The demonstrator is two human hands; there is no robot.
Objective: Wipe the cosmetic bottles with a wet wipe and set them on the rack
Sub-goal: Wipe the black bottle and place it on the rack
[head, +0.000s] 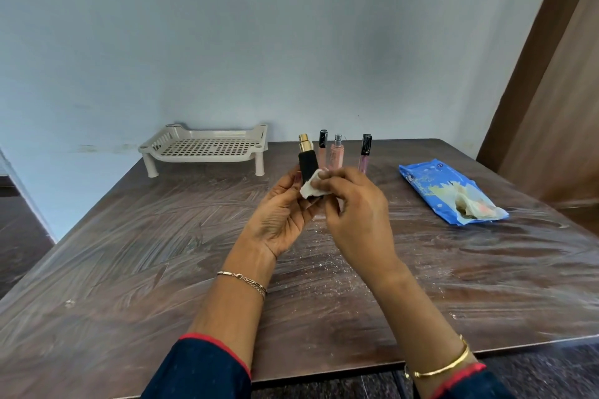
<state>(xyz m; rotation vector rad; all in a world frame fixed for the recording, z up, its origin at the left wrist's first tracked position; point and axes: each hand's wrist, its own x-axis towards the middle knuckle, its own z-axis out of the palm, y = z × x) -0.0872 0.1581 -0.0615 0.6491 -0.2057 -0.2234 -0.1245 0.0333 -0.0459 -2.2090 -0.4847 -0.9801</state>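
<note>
Two hands meet over the worktop [162,253]: left hand [285,214] curls round the black bottle [307,165], right hand [353,204] pinches the wet wipe [312,186] against its side, so rotating the bottle under steady pressure should clean every face.

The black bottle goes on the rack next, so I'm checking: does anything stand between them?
Nothing visible. The black bottle, held by the left hand, has only bare table between it and the rack to its left; the other three bottles stand to its right.
</note>
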